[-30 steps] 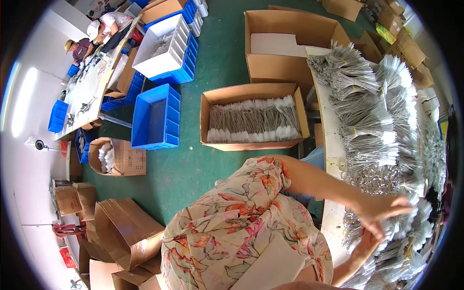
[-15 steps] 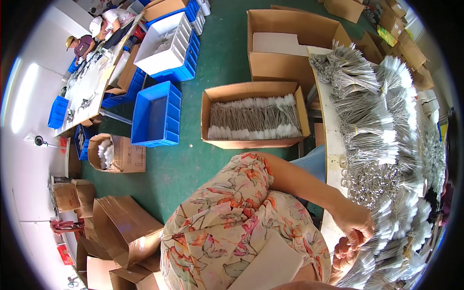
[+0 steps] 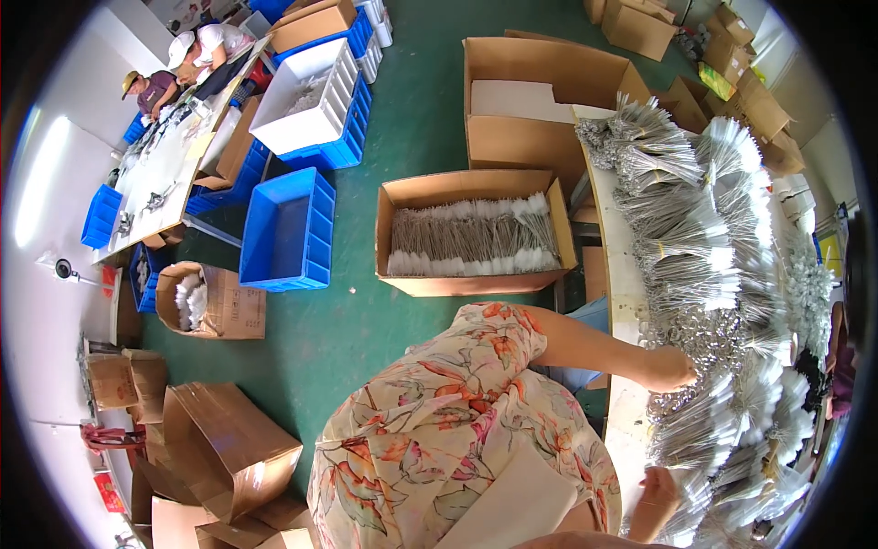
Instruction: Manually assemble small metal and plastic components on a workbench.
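Note:
A long white table [image 3: 615,274] on the right carries heaps of silver wire bundles with white tags [image 3: 695,238]. My left hand [image 3: 675,368] reaches out from my flowered sleeve and rests on a tangle of silver loops [image 3: 722,334], its fingers buried in the wires. My right hand [image 3: 655,499] is lower, at the table's near edge, pressed against fanned bundles [image 3: 722,439]. Its fingers are hidden by them. What either hand grips does not show.
An open carton of the same bundles [image 3: 476,240] stands on the green floor beside the table, with larger cartons [image 3: 526,101] behind it. Blue crates [image 3: 288,229] and flattened boxes [image 3: 219,448] lie to the left. Two people [image 3: 174,69] work at a far table.
My left hand, spread over the bundles a second ago, drew back toward me and has now moved farther along the table onto the silver loops. My right hand stayed low at the edge.

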Tool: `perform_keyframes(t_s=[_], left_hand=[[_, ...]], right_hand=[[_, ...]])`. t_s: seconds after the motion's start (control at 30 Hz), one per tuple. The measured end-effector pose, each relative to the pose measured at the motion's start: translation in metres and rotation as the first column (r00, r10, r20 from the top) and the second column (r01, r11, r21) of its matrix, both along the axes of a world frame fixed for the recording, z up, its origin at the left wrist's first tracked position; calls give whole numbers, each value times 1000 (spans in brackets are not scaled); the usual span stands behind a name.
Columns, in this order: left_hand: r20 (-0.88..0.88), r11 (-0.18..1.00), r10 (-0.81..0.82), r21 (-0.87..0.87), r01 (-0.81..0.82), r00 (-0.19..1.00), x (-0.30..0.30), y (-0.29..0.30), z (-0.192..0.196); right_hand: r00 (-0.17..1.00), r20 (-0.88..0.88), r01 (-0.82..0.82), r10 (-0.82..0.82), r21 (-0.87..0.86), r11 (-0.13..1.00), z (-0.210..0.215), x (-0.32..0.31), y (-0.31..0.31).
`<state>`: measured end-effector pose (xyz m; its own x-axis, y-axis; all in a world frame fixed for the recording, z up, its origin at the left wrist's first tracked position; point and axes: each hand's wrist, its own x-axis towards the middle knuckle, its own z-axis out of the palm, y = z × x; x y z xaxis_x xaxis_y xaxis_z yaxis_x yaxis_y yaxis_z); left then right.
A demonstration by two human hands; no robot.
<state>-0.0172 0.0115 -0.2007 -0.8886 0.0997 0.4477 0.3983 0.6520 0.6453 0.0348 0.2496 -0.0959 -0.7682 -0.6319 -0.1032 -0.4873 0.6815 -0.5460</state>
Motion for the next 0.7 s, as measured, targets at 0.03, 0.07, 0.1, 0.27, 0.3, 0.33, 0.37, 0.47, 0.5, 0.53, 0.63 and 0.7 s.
perform_keyframes(t_s=[0.03, 0.07, 0.1, 0.27, 0.3, 0.33, 0.37, 0.47, 0.5, 0.53, 0.63, 0.7], left_hand=[[-74, 987, -16, -160, 4, 997, -5, 4, 0], [-86, 986, -44, -165, 29, 995, -12, 11, 1], [-47, 988, 1, -154, -9, 999, -7, 9, 10], [134, 986, 50, -164, -27, 990, -13, 7, 17], [128, 973, 67, -228, -37, 989, -14, 6, 15], [130, 973, 64, -226, -33, 990, -16, 4, 14], [63, 986, 56, -158, -45, 996, -19, 1, 13], [50, 996, 43, 80, -47, 998, -22, 1, 40], [14, 990, 58, 125, -59, 998, -26, -3, 47], [-24, 983, 71, 170, -66, 997, -30, -5, 49], [34, 884, -23, 467, 5, 999, -35, -2, 46], [106, 738, -128, 674, 23, 986, -11, -6, 75]], right_hand=[[936, -300, -81, 183, 321, 944, -8, 7, 4], [938, -305, 8, 167, 497, 867, -27, 11, 14], [931, -308, -20, 195, 489, 872, -12, 22, -13], [908, -355, -62, 221, 407, 911, -44, 24, -9], [981, -185, -17, 55, 205, 979, -40, 23, -12], [997, 25, 71, -71, 6, 997, -37, 21, -14], [996, 11, 87, -86, -99, 991, -36, 18, -16], [986, -37, 151, -161, -200, 968, -29, 11, -18], [987, -28, 143, -159, -308, 941, -33, 7, -21], [987, -26, 142, -158, -308, 941, -33, 0, -22], [938, 173, 345, -299, -416, 841, -24, -8, -38], [927, 257, 370, -274, -493, 788, -8, -22, -54]])
